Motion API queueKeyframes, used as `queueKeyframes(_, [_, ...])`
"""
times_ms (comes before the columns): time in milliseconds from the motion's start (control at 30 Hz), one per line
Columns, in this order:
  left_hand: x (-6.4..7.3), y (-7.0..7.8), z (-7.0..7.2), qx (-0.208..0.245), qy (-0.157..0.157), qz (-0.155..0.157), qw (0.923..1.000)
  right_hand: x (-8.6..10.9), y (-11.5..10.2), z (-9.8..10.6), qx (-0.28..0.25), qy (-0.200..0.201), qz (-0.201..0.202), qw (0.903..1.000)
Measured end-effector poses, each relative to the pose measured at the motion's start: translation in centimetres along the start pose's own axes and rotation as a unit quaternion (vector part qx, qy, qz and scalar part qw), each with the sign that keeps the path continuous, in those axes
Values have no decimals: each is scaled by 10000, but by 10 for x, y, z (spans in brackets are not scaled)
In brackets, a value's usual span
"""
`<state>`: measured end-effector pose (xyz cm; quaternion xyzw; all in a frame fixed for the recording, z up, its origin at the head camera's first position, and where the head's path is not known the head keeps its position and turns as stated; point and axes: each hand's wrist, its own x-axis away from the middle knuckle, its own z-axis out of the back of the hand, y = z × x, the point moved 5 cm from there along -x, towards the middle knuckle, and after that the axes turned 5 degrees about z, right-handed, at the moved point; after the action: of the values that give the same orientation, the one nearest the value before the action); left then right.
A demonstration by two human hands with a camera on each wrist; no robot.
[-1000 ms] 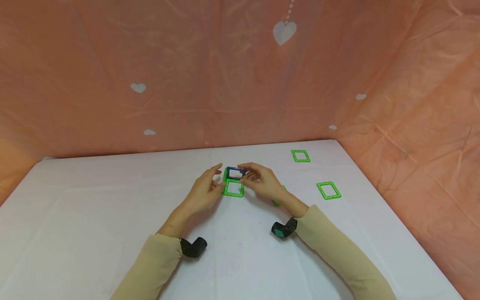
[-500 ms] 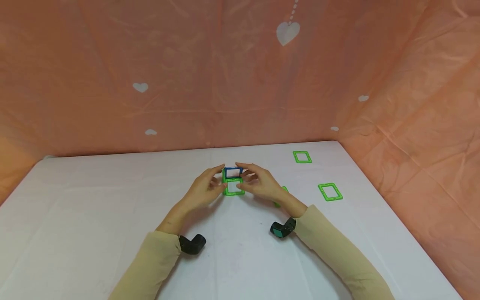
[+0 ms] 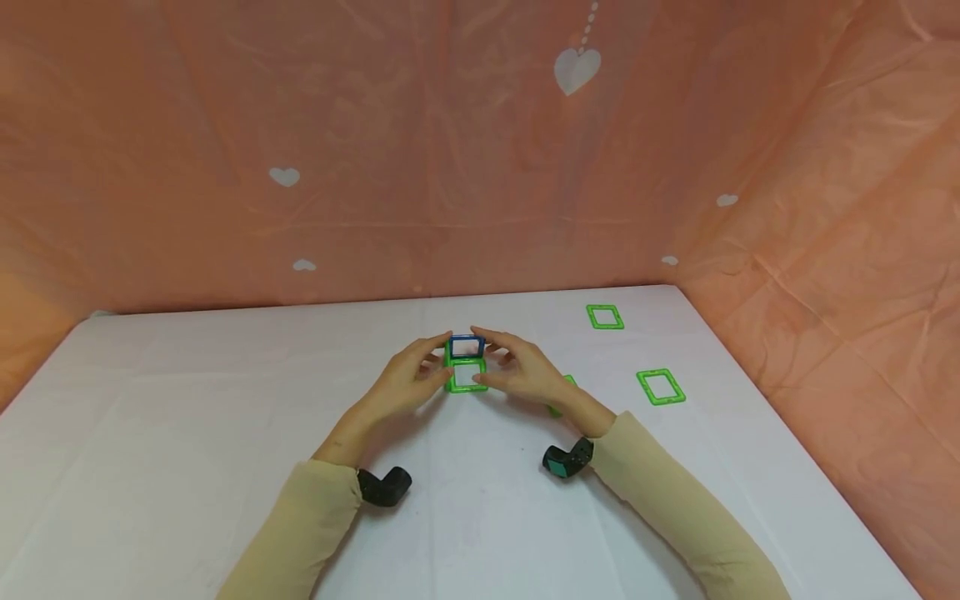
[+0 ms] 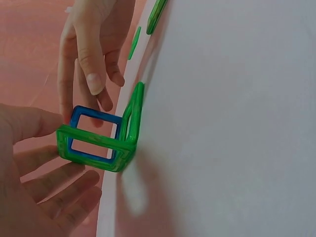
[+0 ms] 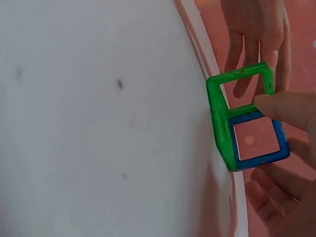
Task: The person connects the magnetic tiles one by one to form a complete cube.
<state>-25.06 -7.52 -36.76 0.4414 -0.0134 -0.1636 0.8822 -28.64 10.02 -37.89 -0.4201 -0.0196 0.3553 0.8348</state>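
Three magnetic tiles stand joined in front of me. One green magnetic tile point(image 3: 468, 391) lies flat, a second green magnetic tile point(image 4: 94, 165) rises on its left side, and a blue magnetic tile point(image 5: 261, 160) stands upright along the back. My left hand point(image 3: 408, 377) holds the upright green tile, thumb toward its front and index finger at its far top corner. From the right, my right hand point(image 3: 525, 369) holds the blue tile. Its index finger is at the tile's top right corner and other fingers curl behind. The right thumb hangs forward over the flat green tile.
To the right on the white table point(image 3: 465, 508) lie two loose green magnetic tiles, one farther back point(image 3: 605, 327) and one nearer point(image 3: 661, 400). Another green tile point(image 3: 571, 380) is partly hidden behind my right wrist. An orange curtain point(image 3: 420, 167) hangs behind the table.
The blue tile has shifted slightly left to meet the upright green tile. My left index finger has come onto the corner, and my right thumb has slid toward the front.
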Motion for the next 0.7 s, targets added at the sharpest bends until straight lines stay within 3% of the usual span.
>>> queueKeyframes(233, [-1, -2, 0, -17, -50, 31, 10000, 3, -1, 3, 117, -214, 106, 9996])
queueKeyframes(700, [0, -2, 1, -45, -137, 40, 9999, 23, 10, 28, 373, -301, -224, 9986])
